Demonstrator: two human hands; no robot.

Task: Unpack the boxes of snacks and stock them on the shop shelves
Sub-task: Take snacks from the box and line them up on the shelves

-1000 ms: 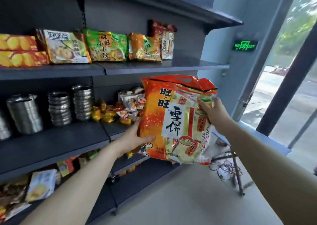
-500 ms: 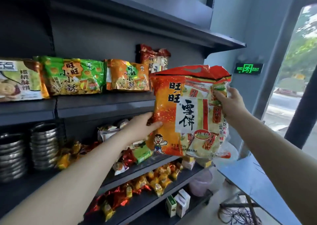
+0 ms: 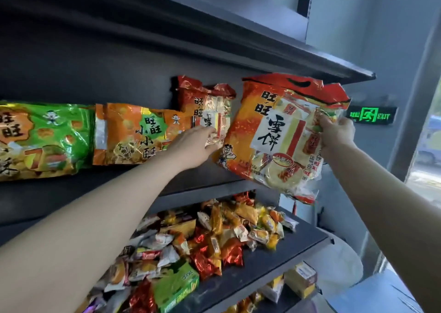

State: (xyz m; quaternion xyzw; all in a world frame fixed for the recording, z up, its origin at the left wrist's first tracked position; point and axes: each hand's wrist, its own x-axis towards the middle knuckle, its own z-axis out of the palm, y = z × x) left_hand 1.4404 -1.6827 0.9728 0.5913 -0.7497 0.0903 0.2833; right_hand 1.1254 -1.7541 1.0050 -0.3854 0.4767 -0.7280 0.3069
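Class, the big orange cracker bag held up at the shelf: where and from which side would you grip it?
Pinch a side margin, coming from the side: the bag is flat, wide and tilted face-on, its middle bulging, its edges thin. The right hand pinches its right edge so.

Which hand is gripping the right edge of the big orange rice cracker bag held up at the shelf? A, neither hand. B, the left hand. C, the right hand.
C: the right hand is curled round the right edge of the rice cracker bag.
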